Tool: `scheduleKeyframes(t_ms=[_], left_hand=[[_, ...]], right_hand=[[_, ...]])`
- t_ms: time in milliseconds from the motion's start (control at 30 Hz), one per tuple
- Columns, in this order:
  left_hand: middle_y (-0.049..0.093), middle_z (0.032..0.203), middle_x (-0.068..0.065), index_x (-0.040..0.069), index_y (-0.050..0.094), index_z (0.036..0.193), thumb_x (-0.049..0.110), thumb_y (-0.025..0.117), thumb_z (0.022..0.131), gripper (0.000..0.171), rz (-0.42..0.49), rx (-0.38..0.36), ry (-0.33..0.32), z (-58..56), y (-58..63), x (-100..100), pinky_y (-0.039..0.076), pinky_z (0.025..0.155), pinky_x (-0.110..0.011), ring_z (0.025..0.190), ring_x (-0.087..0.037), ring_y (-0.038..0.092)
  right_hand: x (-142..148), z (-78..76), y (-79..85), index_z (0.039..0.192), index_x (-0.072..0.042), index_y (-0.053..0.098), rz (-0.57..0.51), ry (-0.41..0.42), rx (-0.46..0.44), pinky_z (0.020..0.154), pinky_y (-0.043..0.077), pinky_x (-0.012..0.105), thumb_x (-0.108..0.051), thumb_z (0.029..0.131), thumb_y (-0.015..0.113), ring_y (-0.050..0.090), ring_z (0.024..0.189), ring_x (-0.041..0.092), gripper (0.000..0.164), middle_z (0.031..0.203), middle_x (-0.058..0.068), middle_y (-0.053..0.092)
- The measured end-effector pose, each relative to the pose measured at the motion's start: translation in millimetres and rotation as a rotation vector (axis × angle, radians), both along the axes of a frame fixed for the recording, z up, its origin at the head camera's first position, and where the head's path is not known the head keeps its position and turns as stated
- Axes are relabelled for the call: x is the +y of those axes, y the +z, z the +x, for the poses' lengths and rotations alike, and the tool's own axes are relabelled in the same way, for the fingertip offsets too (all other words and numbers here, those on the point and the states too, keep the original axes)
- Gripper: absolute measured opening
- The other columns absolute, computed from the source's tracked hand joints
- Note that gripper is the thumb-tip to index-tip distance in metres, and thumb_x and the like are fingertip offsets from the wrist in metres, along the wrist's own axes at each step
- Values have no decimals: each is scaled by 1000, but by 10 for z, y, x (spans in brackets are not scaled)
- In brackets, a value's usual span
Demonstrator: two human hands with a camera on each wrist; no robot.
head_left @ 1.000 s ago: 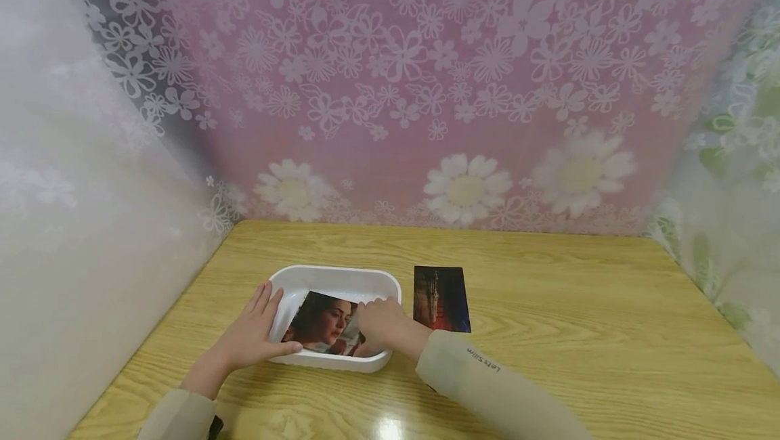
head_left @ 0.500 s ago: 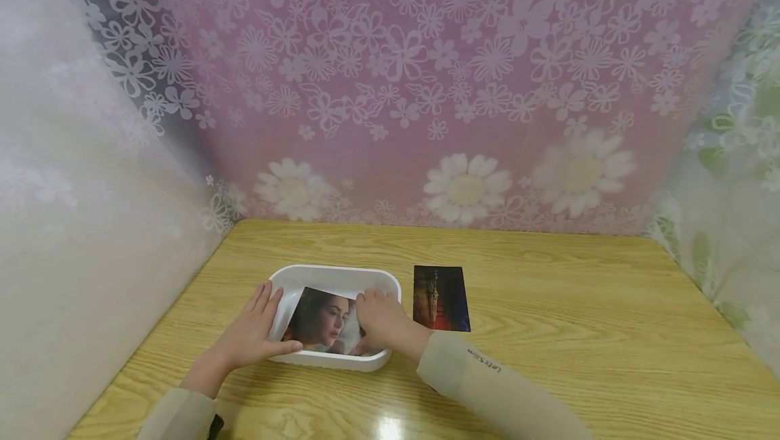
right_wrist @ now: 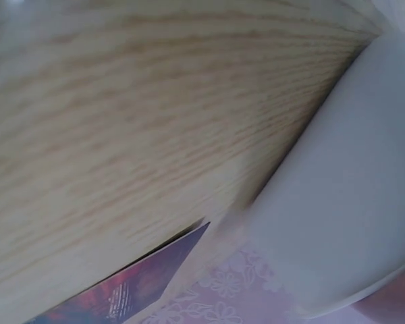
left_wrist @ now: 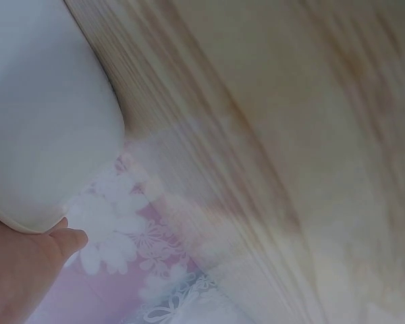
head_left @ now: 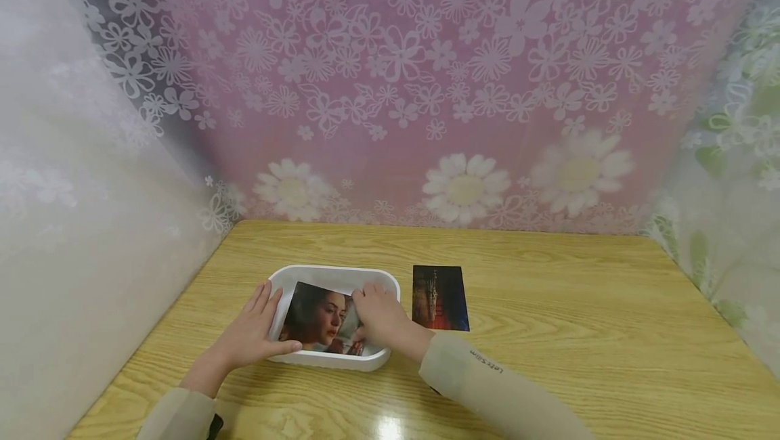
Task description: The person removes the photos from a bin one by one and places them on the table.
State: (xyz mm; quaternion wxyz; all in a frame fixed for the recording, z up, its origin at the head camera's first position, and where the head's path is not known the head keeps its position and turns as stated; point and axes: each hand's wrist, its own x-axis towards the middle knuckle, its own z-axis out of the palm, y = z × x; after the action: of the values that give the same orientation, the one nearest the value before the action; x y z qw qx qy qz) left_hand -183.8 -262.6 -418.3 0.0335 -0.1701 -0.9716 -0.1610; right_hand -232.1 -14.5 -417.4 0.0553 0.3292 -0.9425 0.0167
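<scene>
A photo of a person's head lies tilted inside a white plastic tray. My right hand reaches over the tray's right side and pinches the photo's right edge, with the thumb nearer me. Fairly straight fingers of my left hand rest on the tray's left rim, while its thumb lies along the front rim. The left wrist view catches the tray's outer wall and part of the left hand. Only a sliver of the right hand appears in the right wrist view; its fingers are hidden there.
A dark second photo lies flat on the wooden table, just right of the tray. In the right wrist view its edge shows near the tray wall. Flowered pink cloth hangs behind the table; pale walls flank it.
The photo in the tray has shifted slightly left and away from me, turning a little, with my right hand following. My left hand and the tray have stayed in place.
</scene>
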Motion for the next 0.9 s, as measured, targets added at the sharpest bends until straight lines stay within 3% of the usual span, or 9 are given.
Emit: scheduleKeyframes(t_ms=[167,333,567,700,900], left_hand=[[7,140,-31,-11,20,136,59,61,70,104,4,8,-3,3,2,-1,18,97,-55,128,-43,5],[6,140,-31,-11,20,136,60,60,70,104,5,-3,1,3,10,5,18,97,-55,129,-43,3],[6,140,-31,-11,20,136,60,60,70,104,-6,-3,2,-7,6,7,19,97,-55,128,-43,4],[6,140,-31,-11,20,136,60,61,70,105,-1,-5,-4,-15,0,3,19,97,-55,128,-43,4],[6,140,-31,-10,20,136,60,60,69,105,-10,3,2,-14,-1,1,19,97,-55,129,-42,3]], right_hand=[[15,-12,14,105,-5,55,-122,10,-45,68,43,28,-38,72,71,49,83,17,48,89,4,49],[33,-3,39,106,-4,57,-254,4,-97,65,45,26,-25,75,71,55,79,15,39,89,4,55],[52,18,60,110,-7,56,-347,-19,-152,61,45,25,-22,79,67,57,79,16,37,93,4,58],[74,2,64,108,-6,57,-414,20,-167,62,45,24,-17,83,62,56,82,14,28,96,5,59],[110,-68,91,107,-3,57,-544,46,-262,62,44,23,-10,84,59,58,84,16,24,97,8,62]])
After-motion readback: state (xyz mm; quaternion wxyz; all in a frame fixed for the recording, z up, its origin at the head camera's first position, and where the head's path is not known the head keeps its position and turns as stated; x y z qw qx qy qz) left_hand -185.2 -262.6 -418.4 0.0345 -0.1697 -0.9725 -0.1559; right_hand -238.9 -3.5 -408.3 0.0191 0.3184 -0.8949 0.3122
